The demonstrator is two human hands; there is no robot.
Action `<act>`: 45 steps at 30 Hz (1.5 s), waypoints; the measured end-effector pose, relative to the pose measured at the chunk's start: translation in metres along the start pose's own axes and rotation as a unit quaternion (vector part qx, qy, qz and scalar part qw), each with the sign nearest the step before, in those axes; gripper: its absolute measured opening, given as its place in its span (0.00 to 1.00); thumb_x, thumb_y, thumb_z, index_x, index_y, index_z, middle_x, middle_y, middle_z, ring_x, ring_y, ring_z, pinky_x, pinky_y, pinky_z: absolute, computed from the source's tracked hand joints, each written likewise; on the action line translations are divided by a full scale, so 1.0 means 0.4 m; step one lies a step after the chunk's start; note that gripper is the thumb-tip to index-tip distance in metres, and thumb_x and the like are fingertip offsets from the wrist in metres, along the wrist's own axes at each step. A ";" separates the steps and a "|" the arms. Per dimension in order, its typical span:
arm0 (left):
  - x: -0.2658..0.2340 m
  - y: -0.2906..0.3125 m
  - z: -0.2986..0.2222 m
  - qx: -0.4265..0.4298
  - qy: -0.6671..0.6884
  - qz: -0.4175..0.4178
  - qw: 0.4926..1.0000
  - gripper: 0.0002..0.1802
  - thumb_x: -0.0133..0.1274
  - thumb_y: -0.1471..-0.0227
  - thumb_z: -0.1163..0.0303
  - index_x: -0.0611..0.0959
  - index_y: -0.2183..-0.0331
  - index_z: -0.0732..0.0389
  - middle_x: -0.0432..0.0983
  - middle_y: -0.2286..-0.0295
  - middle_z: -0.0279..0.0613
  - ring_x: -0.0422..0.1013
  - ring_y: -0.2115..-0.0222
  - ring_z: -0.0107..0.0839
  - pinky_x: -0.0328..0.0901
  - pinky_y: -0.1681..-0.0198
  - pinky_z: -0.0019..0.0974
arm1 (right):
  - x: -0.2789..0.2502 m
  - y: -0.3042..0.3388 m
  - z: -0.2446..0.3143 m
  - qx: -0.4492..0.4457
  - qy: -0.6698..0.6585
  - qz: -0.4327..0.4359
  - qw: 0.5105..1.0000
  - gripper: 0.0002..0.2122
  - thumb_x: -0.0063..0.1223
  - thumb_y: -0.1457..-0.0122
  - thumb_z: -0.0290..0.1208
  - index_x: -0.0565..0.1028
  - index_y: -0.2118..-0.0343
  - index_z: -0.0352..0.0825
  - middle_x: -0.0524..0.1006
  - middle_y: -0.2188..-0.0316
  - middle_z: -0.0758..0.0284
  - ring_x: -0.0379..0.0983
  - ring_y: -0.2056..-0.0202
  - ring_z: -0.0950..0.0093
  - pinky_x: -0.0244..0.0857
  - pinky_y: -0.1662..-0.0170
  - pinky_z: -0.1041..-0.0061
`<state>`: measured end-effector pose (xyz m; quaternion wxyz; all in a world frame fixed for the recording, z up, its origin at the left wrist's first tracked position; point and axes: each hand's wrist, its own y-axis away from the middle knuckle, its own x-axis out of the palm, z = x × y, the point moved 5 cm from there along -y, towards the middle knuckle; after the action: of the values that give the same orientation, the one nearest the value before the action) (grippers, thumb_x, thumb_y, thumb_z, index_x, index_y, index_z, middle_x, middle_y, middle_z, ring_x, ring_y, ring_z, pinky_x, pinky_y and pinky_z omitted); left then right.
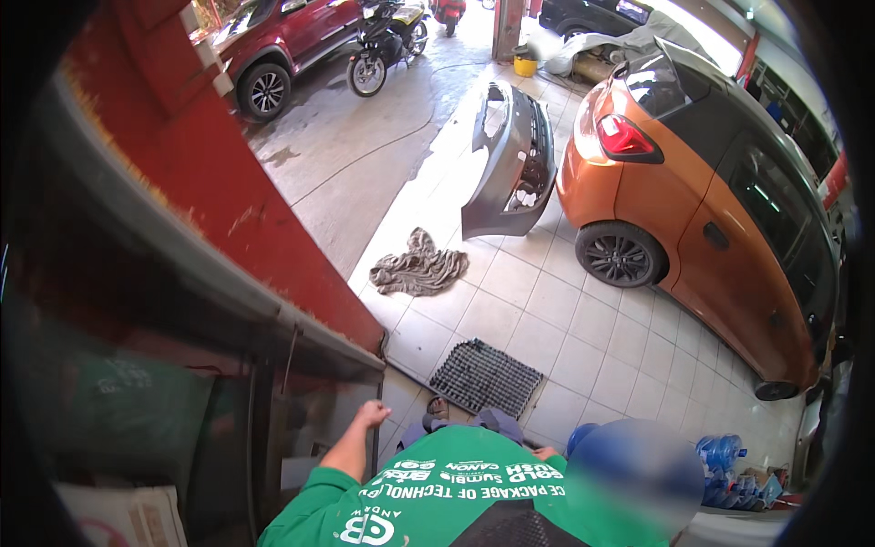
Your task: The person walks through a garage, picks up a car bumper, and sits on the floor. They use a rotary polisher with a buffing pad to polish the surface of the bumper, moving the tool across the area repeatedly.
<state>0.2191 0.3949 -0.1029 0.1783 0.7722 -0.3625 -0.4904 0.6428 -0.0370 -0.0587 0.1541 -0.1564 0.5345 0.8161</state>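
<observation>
My left hand (372,414) is raised a little in front of me, beside the dark glass-panelled door frame (314,365). Its fingers look curled in, and I see nothing in them. Only a small part of my right hand (545,452) shows past the edge of my green shirt (456,492); its fingers are hidden. On the tiles just ahead of my feet lies a black studded mat (486,376). Beyond it a crumpled grey-brown cloth (420,266) rests on the floor.
A grey car bumper (510,173) stands behind an orange car (674,201) on the right. A red pillar (210,173) rises on the left. Blue water bottles (720,451) sit at the lower right. Farther off are a motorcycle (383,46), a red car (292,41) and a yellow bucket (525,67).
</observation>
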 end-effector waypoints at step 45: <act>-2.029 -2.252 -0.821 -0.083 0.261 -0.061 0.960 0.20 0.57 0.29 0.62 0.82 0.44 0.65 0.85 0.61 0.47 0.84 0.67 0.36 0.79 0.70 0.37 | -0.617 -1.352 2.159 0.124 0.015 0.175 0.977 0.13 0.72 0.41 0.37 0.90 0.54 0.42 0.88 0.67 0.63 0.85 0.66 0.70 0.81 0.62 0.63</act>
<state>0.6493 1.5718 -0.0121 0.2995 0.8766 -0.2136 -0.3103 1.0141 0.9434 -0.0733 0.0193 -0.0521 0.6527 0.7555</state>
